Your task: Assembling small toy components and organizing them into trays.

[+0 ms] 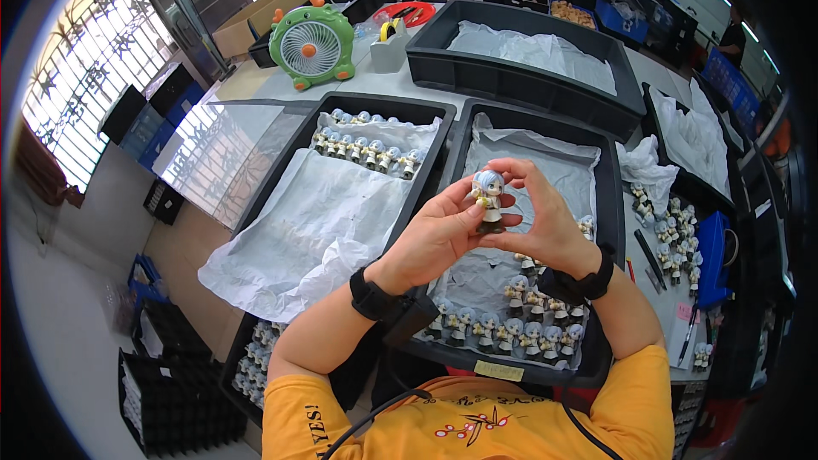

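Observation:
A small figurine [488, 198] with pale blue hair, a white outfit and a dark base is held upright above the tray in front of me. My left hand [439, 228] grips it from the left, the thumb across its front. My right hand [545, 220] curves round the other side, a finger by the head and the thumb by the base; exact contact is partly hidden. Beneath both hands lies a black tray [615, 196] lined with white paper. Rows of similar figurines [486, 330] stand at its near end.
Left of it, another black tray [439, 119] holds figurine rows partly under white paper [315, 221]. More figurines [677, 234] cluster at right beside a blue bin [716, 260] and a black pen [649, 257]. Behind are a green fan [312, 44], a tape dispenser [389, 47] and a large black tray [520, 81].

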A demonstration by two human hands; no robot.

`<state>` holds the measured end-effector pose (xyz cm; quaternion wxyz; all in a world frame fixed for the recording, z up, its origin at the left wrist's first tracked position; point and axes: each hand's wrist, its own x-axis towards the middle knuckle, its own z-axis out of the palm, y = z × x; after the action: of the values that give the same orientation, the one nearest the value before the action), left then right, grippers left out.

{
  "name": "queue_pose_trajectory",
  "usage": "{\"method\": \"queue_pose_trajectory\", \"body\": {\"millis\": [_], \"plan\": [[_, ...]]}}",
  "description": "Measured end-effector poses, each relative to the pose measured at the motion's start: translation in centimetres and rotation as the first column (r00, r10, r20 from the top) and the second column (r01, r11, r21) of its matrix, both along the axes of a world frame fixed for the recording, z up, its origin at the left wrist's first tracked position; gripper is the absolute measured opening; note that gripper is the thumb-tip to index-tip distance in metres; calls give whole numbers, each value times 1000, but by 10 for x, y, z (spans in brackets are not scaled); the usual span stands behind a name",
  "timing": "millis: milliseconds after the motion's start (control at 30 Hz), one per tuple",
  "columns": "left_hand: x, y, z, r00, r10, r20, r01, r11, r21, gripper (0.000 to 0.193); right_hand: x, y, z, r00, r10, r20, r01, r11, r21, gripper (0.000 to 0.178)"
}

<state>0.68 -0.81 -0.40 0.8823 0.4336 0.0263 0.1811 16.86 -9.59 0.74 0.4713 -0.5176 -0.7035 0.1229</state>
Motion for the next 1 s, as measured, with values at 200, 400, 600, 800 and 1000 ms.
{"method": "queue_pose_trajectory", "body": {"millis": [200,400,600,800,1000], "plan": [[-1,-3,-2,972,227,-52,-206,942,265,51,5,2,-5,999,31,-27,-32,999,-32,71],[-1,-4,0,946,317,-65,-280,903,326,51,2,4,-10,998,27,-49,-28,999,-23,71],[-2,-1,-1,945,306,-114,-257,912,319,52,3,5,-7,997,19,-69,-22,999,-49,70],[-2,-2,-2,949,300,-93,-255,908,332,53,4,4,-7,997,30,-71,-34,998,-55,69],[-2,-2,-1,948,304,-91,-258,906,336,53,4,4,-6,997,30,-70,-34,997,-64,69]]}}
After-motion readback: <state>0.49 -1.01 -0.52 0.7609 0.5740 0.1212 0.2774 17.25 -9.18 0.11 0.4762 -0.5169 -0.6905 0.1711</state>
